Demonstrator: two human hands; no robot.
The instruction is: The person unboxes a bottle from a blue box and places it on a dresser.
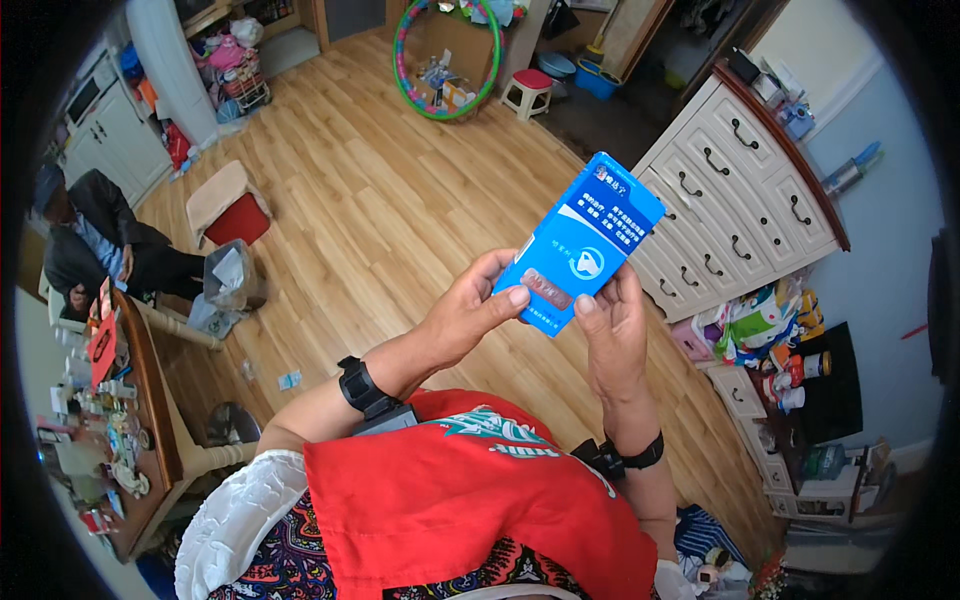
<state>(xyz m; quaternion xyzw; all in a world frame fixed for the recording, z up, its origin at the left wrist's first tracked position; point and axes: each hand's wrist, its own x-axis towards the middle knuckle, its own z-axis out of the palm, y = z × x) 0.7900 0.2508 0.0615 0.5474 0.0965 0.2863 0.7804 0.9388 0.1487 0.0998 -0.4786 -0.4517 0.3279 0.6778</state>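
A flat blue carton (585, 240), like a medicine box, is held up in front of me with its printed face toward me, tilted to the right. My left hand (480, 300) grips its lower left edge, thumb on the front. On the lower right edge my right hand (612, 325) holds it the same way, thumb near the bottom corner. Both sets of fingers wrap behind the carton and are partly hidden. A small reddish-brown patch (547, 290) shows on the lower front, between the thumbs. Each wrist wears a black strap, and a red apron (470, 500) covers my front.
To the right stands a white chest of drawers (730, 190). A cluttered wooden table (170, 440) is at the left, where a seated person (110, 240) sits. A covered stool (228, 200), a bin (235, 275), a hula hoop (398, 70) and a red-topped stool (530, 90) stand on the wood floor.
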